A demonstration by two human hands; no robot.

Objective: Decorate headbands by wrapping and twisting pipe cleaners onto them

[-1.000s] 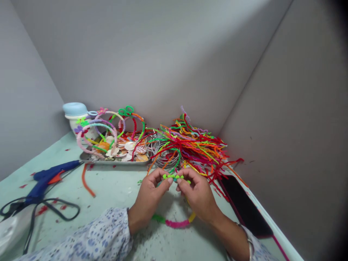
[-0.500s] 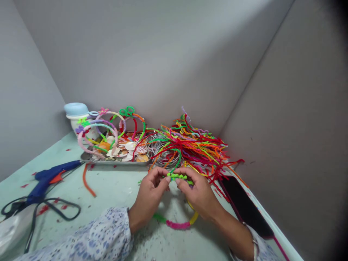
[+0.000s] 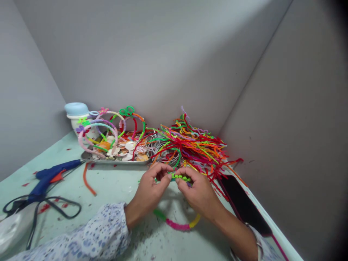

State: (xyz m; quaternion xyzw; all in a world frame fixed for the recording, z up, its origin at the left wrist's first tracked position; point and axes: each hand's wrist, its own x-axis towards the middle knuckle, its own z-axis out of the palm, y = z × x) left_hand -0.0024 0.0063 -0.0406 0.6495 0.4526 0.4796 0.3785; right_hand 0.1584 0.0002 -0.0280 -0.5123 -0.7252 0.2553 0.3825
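Note:
My left hand [image 3: 152, 190] and my right hand [image 3: 197, 188] meet over the table, thumbs and forefingers pinching a bumpy lime-green pipe cleaner [image 3: 179, 177]. It lies along the top of a ring wrapped in fuzzy pipe cleaners [image 3: 178, 226], whose green, pink and yellow lower part hangs below my hands. A bit of purple shows under my right fingers. My palms and fingers hide much of the ring's sides.
A blue glue gun [image 3: 47, 179] with a looped black cord lies left, near an orange pipe cleaner [image 3: 88, 181]. Behind stand a metal tray [image 3: 116, 162] of shells with finished rings, a lidded white cup [image 3: 77, 119] and a pipe-cleaner pile [image 3: 195, 145]. A phone [image 3: 244, 204] lies right.
Both hands stay at the ring, with only small shifts of the fingers. The left forefinger now reaches further over the top, and the lime-green strand has moved slightly right.

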